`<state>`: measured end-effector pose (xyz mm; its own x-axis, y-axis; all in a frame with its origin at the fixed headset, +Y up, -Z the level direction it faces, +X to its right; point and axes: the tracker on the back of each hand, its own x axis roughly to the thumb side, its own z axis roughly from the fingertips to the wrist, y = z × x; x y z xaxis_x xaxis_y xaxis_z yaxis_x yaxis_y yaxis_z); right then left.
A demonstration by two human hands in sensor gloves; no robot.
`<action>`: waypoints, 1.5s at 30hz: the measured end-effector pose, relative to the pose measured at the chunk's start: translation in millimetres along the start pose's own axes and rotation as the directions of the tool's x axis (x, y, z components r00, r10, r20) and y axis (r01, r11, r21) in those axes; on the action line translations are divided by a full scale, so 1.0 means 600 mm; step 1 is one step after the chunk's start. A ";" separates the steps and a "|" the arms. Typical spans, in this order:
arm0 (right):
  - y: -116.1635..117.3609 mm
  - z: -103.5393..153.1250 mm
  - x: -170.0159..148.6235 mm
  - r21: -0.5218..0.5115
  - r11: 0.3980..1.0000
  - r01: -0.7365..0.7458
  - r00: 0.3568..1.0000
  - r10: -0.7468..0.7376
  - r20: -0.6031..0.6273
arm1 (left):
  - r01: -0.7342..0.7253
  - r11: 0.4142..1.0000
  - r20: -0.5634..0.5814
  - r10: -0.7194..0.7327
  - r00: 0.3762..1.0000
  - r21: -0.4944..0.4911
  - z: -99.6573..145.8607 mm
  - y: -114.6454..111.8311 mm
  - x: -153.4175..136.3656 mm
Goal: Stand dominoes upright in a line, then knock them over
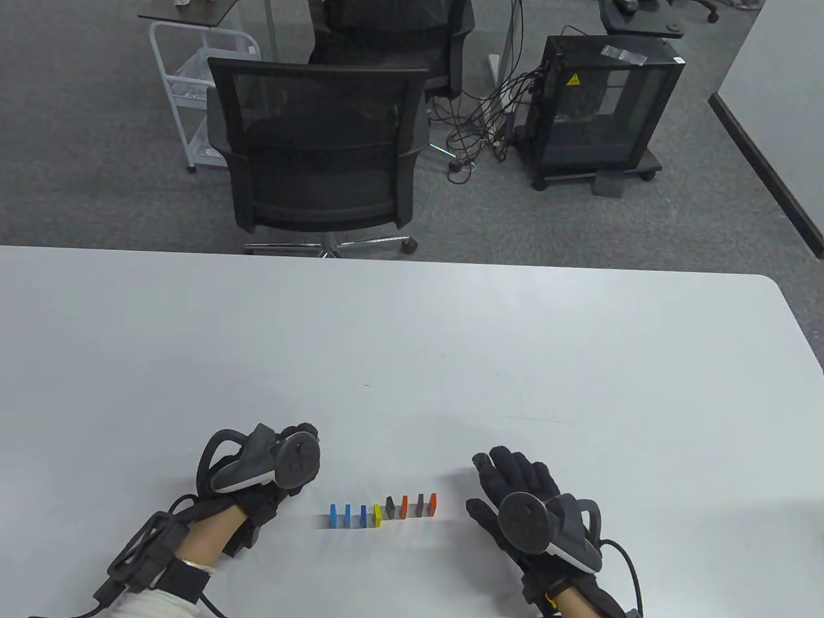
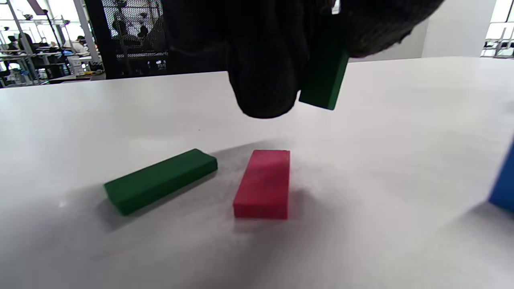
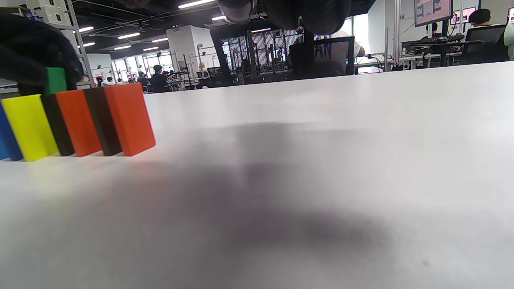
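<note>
The left grip (image 2: 281,60) pinches a green domino (image 2: 323,80) above the counter (image 1: 412,360), likely bound for the standing row (image 1: 384,510) at its 3 o'clock. The right grip (image 1: 515,489) rests flat and empty, fingers apart, at the row's 3 o'clock end.

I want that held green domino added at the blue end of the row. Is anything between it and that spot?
Nothing visible blocks it. The left hand holds the green domino above the table; the flat green domino and red domino lie below it, with the blue domino off to one side.
</note>
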<state>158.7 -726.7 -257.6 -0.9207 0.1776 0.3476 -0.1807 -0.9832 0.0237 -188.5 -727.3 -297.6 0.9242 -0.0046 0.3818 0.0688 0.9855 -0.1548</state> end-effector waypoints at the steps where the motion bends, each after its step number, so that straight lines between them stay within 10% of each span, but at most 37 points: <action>1: 0.000 0.000 0.000 0.000 1.000 -0.001 1.000 0.001 0.000 | -0.002 1.000 0.011 0.002 1.000 0.008 0.010 -0.001 0.002; 13: 0.000 0.000 0.000 0.000 1.000 -0.003 1.000 0.003 0.001 | -0.060 0.997 0.107 0.055 0.993 0.042 0.078 -0.041 0.031; 45: 0.004 0.000 0.003 0.013 1.000 -0.011 1.000 0.011 0.007 | -0.021 1.000 0.144 0.023 0.989 -0.012 0.078 -0.062 0.053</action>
<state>156.5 -728.8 -257.1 -0.9201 0.1663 0.3545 -0.1658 -0.9856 0.0320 -179.0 -756.3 -237.2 0.8618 0.0422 0.5056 0.0540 0.9832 -0.1742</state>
